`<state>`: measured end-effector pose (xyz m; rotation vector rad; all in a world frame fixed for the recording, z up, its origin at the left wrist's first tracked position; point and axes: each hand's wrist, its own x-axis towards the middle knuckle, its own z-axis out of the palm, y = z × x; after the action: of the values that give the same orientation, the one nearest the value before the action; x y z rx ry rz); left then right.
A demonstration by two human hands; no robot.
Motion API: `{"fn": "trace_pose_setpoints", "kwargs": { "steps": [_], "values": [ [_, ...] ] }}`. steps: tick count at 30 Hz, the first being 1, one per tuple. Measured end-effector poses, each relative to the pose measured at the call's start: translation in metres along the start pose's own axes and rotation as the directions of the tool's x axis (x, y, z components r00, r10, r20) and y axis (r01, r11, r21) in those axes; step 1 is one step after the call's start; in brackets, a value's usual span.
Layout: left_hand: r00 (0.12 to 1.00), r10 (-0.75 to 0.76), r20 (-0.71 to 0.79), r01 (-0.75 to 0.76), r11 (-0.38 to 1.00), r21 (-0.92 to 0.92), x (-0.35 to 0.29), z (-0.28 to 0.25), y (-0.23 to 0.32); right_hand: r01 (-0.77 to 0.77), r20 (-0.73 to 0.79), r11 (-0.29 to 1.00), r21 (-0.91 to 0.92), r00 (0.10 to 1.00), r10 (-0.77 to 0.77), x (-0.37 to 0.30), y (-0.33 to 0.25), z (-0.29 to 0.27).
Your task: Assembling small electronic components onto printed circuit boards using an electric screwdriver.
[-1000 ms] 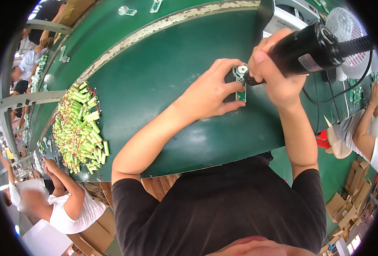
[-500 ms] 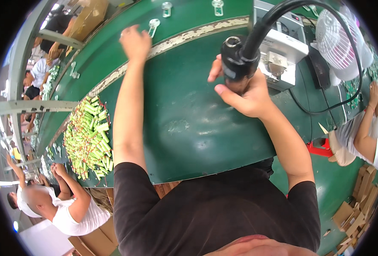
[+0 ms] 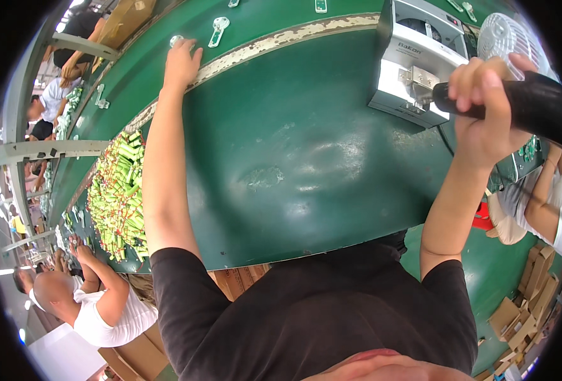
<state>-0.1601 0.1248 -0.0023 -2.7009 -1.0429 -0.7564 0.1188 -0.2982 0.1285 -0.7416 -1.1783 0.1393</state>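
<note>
My right hand [image 3: 487, 120] is wrapped round a black electric screwdriver [image 3: 535, 101], held almost level at the right. Its narrow tip points left and meets the small metal block [image 3: 422, 81] on the front of a silver screw feeder [image 3: 404, 57]. My left hand [image 3: 182, 63] is stretched across the worn ledge, its fingers apart over a small pale part [image 3: 175, 41] on the green belt; the fingertips partly cover it. To its right lies a white and green part [image 3: 218, 32] with a rounded head.
A heap of green wired cells [image 3: 117, 203] lies on the table left of my left forearm. A white fan [image 3: 509, 38] stands behind the screw feeder. Co-workers sit at the left [image 3: 106, 305] and right [image 3: 541, 209]. Cardboard pieces [image 3: 522, 311] lie on the floor at the lower right.
My right hand has swung right with the electric screwdriver, tipping it from upright to level, its tip now at the feeder. My left hand has shifted slightly left, onto a pale part.
</note>
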Motion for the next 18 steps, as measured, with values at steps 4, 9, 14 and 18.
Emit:
{"fn": "trace_pose_setpoints", "kwargs": {
  "steps": [4, 9, 14, 18],
  "values": [
    [0.975, -0.187, 0.12, 0.192, 0.981, -0.028, -0.01, -0.009, -0.013, -0.022, -0.082, 1.0, -0.017, 0.996, 0.021, 0.002, 0.023, 0.012],
    [0.985, -0.153, -0.076, 0.149, 0.987, -0.051, -0.025, -0.037, 0.026, -0.198, -0.023, 0.97, -0.145, 0.98, 0.196, 0.003, 0.024, 0.015],
    [0.969, 0.244, -0.03, -0.236, 0.89, -0.39, -0.081, -0.094, 0.186, -0.322, -0.015, 0.944, 0.07, 0.946, 0.324, -0.011, 0.013, 0.009],
    [0.894, 0.413, 0.175, -0.237, 0.767, -0.597, -0.153, -0.113, 0.264, -0.322, 0.112, 0.938, 0.131, 0.945, 0.309, -0.025, 0.019, 0.035]
  ]
}}
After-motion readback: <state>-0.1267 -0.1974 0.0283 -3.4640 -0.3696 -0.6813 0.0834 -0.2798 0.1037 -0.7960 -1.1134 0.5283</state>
